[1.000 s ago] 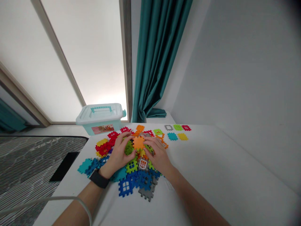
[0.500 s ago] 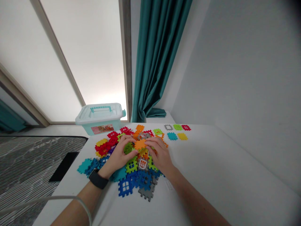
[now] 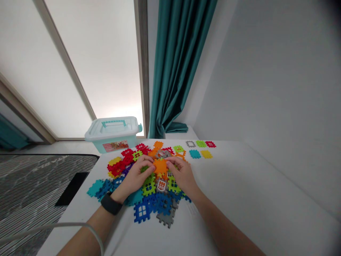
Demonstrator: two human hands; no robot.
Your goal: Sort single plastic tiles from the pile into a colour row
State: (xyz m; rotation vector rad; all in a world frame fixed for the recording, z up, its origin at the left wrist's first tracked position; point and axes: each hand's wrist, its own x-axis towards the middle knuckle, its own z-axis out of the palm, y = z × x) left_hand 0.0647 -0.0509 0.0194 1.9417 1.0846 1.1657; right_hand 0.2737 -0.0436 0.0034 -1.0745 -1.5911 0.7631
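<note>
Well, your left hand (image 3: pixel 134 174) and right hand (image 3: pixel 182 176) share one orange waffle tile (image 3: pixel 160 168)

Both hands curve nearly closed from opposite sides, and your fingertips press its edges, so two sides keep it steady. It sits just above the pile of plastic tiles (image 3: pixel 162 204), below your grip. Beyond your grip, a row of small tiles (image 3: pixel 199 149) lies apart on the white table (image 3: pixel 239 188). Farther on stand a lidded plastic box (image 3: pixel 112 134) and a teal curtain (image 3: pixel 170 71).

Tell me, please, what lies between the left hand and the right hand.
In the head view, an orange plastic building block lies between the left hand and the right hand, with fingers of both on it.
</note>
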